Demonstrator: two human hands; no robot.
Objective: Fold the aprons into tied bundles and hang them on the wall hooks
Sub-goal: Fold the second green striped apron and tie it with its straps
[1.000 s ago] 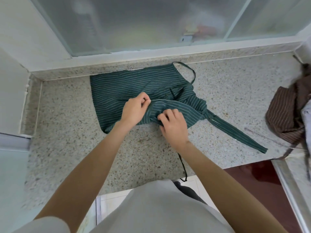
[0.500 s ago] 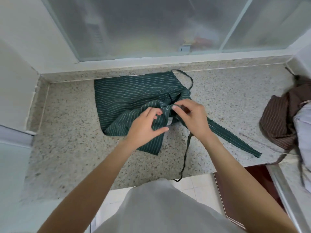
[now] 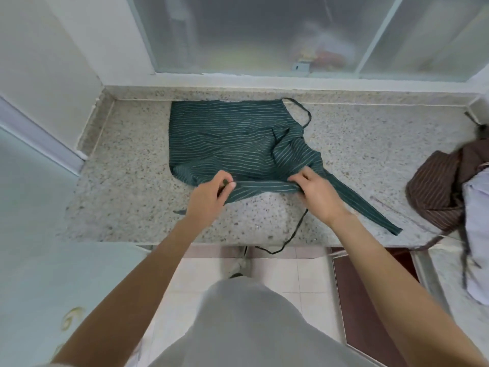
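Observation:
A dark green striped apron [image 3: 227, 139] lies spread on the speckled stone counter [image 3: 127, 186] below the window. Its near edge is folded into a narrow band. My left hand [image 3: 209, 193] pinches the left end of that band. My right hand [image 3: 315, 192] grips the right end, where the fabric bunches. A wide green tie [image 3: 370, 210] runs off to the right across the counter. A thin dark strap [image 3: 293, 234] hangs over the counter's front edge, and a neck loop [image 3: 301, 109] lies at the back.
A brown striped apron [image 3: 439, 186] lies crumpled at the counter's right end beside a pale cloth [image 3: 476, 234]. A frosted sliding window [image 3: 264, 33] closes the back. White walls stand at left. Tiled floor [image 3: 277, 271] and a dark red panel [image 3: 370, 300] show below the counter.
Both hands have moved apart along the apron's near edge and drawn it into a straight folded band. The bunched fabric in the middle is flattened. The view has shifted.

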